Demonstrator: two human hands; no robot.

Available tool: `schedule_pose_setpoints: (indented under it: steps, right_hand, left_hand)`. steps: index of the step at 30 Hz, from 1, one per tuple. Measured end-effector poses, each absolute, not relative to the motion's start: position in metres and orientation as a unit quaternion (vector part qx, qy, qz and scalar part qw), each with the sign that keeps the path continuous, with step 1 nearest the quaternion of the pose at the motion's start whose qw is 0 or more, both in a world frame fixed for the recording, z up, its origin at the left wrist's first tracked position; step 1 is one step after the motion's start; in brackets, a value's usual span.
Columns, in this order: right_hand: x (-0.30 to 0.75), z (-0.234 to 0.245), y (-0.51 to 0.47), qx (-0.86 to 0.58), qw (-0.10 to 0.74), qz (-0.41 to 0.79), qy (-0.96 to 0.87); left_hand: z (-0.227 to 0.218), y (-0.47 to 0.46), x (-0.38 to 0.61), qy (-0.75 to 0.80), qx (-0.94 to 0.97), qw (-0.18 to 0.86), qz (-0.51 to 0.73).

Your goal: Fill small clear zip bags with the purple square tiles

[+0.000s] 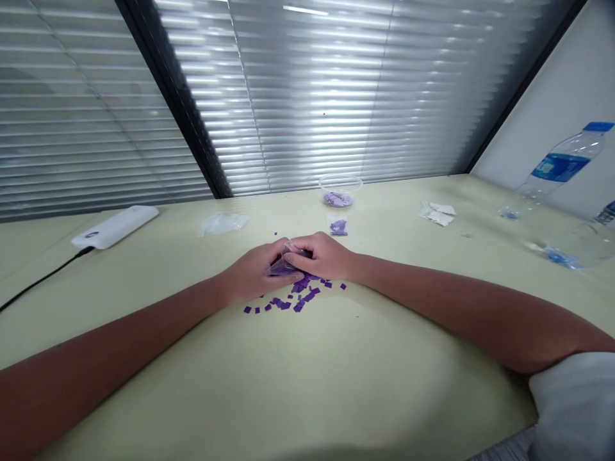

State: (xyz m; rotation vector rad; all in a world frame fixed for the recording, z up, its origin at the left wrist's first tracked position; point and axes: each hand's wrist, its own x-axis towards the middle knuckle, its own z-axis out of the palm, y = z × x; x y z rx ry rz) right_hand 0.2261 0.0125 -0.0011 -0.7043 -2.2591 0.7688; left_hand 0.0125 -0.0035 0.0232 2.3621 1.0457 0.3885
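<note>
My left hand (252, 272) and my right hand (321, 255) meet at the table's middle, fingers pinched together on a small clear plastic bag (284, 264) with purple pieces inside. Beneath and in front of the hands lies a scatter of small purple square pieces (293, 299) on the pale table (307, 371). Both hands are closed on the bag; the bag's mouth is partly hidden by the fingers.
A clear cup (340, 190) of purple pieces stands behind, with a small filled bag (338, 226) before it. An empty clear bag (221, 223) lies left, a white power bank (115, 226) with cable far left. White wrappers (437, 212) and two water bottles (557, 168) are right.
</note>
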Motion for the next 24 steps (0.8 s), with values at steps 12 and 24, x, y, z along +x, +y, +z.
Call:
schedule_pose_setpoints:
  steps: [12, 24]
  right_hand:
    - [0.2266, -0.0015, 0.0135, -0.268, 0.314, 0.29, -0.863]
    - [0.2271, -0.0038, 0.014, -0.271, 0.321, 0.287, -0.861]
  left_hand:
    - [0.0213, -0.0025, 0.0116, 0.387, 0.873, 0.26, 0.146]
    - [0.0215, -0.0027, 0.0118, 0.378, 0.875, 0.264, 0.147]
